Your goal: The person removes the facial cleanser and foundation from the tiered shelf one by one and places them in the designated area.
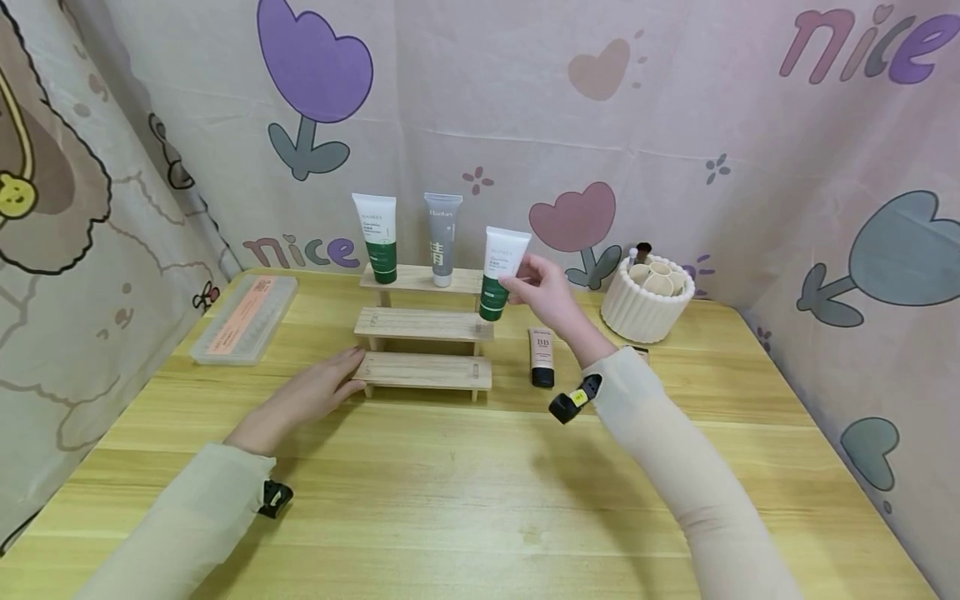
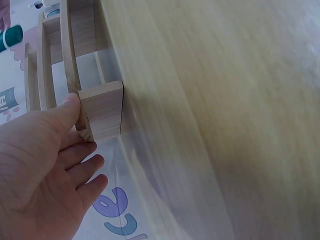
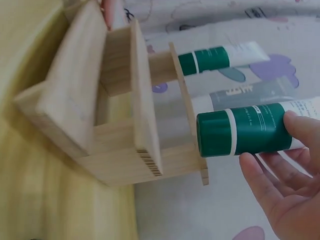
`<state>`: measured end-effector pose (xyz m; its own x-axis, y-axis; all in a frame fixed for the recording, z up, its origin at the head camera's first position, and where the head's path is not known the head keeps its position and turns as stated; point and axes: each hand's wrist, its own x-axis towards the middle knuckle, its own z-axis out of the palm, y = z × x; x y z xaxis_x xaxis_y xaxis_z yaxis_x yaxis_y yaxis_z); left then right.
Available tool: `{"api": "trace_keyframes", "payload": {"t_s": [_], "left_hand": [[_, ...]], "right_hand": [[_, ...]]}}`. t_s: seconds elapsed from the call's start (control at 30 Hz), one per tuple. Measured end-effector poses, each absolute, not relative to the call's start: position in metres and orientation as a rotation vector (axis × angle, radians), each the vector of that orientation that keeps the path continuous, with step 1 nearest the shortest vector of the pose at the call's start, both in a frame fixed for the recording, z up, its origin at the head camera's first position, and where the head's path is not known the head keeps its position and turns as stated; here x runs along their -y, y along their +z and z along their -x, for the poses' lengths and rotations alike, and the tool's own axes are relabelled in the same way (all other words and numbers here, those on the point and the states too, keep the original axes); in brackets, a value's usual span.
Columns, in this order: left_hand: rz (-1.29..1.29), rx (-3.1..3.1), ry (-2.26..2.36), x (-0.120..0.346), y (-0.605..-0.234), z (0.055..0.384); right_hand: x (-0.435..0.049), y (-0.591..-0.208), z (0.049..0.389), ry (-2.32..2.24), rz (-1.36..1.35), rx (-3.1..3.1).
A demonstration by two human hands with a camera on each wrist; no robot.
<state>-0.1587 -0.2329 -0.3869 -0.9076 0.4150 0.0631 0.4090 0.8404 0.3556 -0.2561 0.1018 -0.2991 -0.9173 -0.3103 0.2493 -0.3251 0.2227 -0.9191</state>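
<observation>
A three-step wooden stand (image 1: 423, 323) stands on the table. At the left end of its lowest step, my left hand (image 1: 322, 387) grips the board, thumb on one side and index finger on the other, as the left wrist view shows. My right hand (image 1: 551, 292) pinches a white and green squeeze tube (image 1: 502, 262) between thumb and fingers, cap down. In the right wrist view its green cap (image 3: 215, 134) is near the top step's right end; contact is unclear. On that step stand another white and green tube (image 1: 378, 237), at left, and a grey tube (image 1: 442, 242), mid-step.
Right of the stand, a beige BB tube (image 1: 542, 357) with a black cap lies on the table. A ribbed white holder (image 1: 637, 312) with brushes stands behind my right forearm, a small, mostly hidden item (image 1: 642, 353) beside it. A clear plastic case (image 1: 247, 321) lies far left.
</observation>
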Motion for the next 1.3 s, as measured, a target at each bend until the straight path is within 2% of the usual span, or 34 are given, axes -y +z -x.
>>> {"api": "trace_keyframes", "payload": {"t_s": [0.47, 0.83, 1.3], "left_hand": [[-0.663, -2.997, 0.584, 0.231, -0.383, 0.156], [-0.678, -2.999, 0.582, 0.231, -0.384, 0.156], [-0.679, -3.005, 0.556, 0.231, -0.385, 0.157]], "right_hand": [[-0.132, -0.345, 0.206, 1.864, -0.543, 2.674], [-0.154, -0.383, 0.164, 1.875, -0.582, 2.826], [-0.176, -0.406, 0.143, 1.883, -0.519, 2.897]]}}
